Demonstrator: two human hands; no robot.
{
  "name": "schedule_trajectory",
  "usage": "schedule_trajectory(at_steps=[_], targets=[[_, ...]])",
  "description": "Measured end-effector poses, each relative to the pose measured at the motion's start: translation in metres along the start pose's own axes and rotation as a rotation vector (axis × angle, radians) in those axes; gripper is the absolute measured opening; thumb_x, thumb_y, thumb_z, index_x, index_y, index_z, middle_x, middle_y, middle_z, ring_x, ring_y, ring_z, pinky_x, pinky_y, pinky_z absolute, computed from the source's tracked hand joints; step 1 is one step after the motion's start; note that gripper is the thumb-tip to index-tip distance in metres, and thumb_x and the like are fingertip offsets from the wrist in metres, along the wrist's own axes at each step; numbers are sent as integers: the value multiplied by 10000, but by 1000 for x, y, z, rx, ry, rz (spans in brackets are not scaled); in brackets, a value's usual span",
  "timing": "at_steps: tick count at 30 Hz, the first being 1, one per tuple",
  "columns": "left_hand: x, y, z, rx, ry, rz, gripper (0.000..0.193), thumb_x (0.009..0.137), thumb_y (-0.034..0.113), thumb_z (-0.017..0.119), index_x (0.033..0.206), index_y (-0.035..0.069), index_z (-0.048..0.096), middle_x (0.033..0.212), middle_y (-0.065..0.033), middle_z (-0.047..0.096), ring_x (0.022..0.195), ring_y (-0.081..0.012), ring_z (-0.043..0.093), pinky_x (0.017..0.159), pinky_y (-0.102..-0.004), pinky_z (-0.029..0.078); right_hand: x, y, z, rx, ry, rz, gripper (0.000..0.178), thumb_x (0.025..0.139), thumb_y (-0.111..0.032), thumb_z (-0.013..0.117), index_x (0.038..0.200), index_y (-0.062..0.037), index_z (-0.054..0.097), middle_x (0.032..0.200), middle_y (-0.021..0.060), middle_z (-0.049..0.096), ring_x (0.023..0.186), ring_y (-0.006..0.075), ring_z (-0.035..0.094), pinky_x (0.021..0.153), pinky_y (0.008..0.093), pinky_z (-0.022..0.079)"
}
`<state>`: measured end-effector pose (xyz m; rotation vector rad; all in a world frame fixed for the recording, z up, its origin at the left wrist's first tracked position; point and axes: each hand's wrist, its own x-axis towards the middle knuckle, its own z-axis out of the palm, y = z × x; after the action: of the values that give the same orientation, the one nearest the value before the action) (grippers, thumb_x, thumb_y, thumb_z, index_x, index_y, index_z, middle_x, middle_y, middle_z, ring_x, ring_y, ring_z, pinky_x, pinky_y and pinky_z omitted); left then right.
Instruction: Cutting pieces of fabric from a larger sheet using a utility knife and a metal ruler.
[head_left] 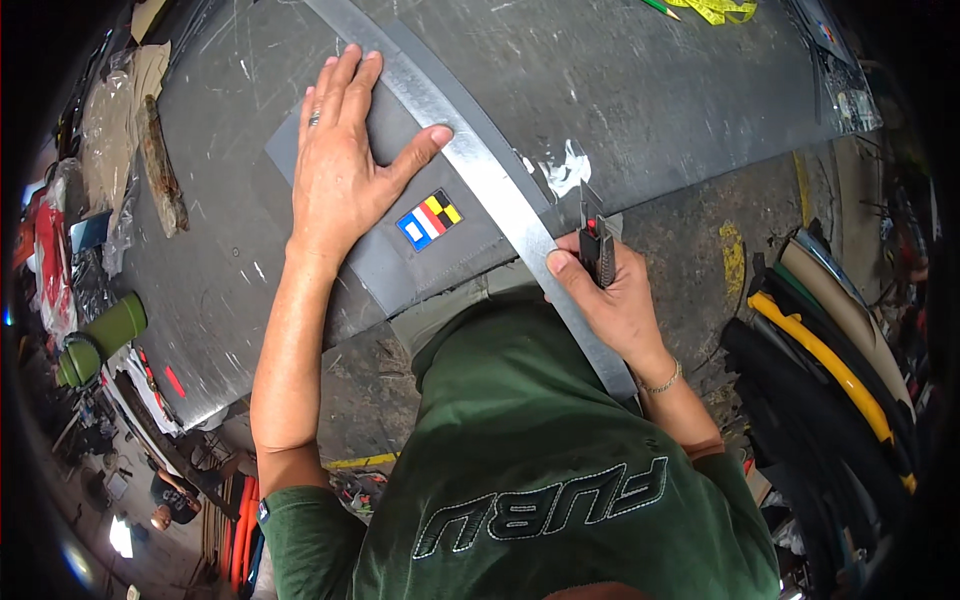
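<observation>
A long metal straightedge [490, 180] runs from the far edge of the view down toward my body, lying over a piece of grey sheet material [388, 272]. On that material is a small patch [430, 220] with blue, white, red, yellow and black blocks. My left hand [343, 175] lies flat on the grey piece with its fingers stretched out, the thumb tip touching the straightedge. In my right hand [622, 305] is a black snap-off utility knife [598, 245], its blade pointing away from me. The right thumb also rests on the straightedge, gripping its near part past the table edge.
The dark, scratched tabletop [700, 110] carries a green pencil [660, 9] and a yellow measuring tape [722, 9] at the far side. Rolled materials [830, 330] stand at the right. A green roll [105, 338] and plastic-wrapped goods are at the left; another person [175, 497] is at the lower left.
</observation>
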<state>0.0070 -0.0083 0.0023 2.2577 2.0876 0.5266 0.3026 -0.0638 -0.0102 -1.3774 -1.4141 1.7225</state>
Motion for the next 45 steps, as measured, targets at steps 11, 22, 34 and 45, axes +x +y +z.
schedule_trajectory(at_steps=[11, 22, 34, 45], targets=[[-2, -2, 3, 15, 16, 7, 972, 811, 680, 771, 1468, 4, 533, 1575, -241, 453, 1514, -377, 366, 1264, -519, 235, 1, 3, -2, 26, -28, 3, 227, 1000, -200, 725, 1019, 19, 671, 781, 26, 672, 674, 124, 696, 610, 278, 544], [-1, 1, -1, 3, 16, 2, 978, 811, 671, 773, 1460, -18, 526, 1564, -245, 458, 1510, -398, 360, 1261, -528, 237, 0, 3, -2, -34, -4, -4, 226, 998, -191, 727, 1023, 28, 678, 792, 35, 680, 671, 129, 688, 605, 284, 539], [-1, 6, -5, -53, 4, -26, 868, 792, 563, 841, 1437, 50, 566, 1581, -223, 452, 1520, -399, 350, 1255, -537, 247, -2, 4, -1, -24, 18, 16, 240, 990, -189, 738, 1017, 42, 682, 784, 34, 679, 665, 119, 688, 593, 275, 562], [-2, 5, -4, -57, -9, -37, 891, 786, 587, 833, 1459, 70, 560, 1602, -207, 431, 1536, -381, 328, 1267, -535, 225, -3, -2, 2, 38, 35, 62, 176, 979, -161, 725, 954, 6, 677, 741, -34, 577, 691, 41, 488, 618, 244, 422]])
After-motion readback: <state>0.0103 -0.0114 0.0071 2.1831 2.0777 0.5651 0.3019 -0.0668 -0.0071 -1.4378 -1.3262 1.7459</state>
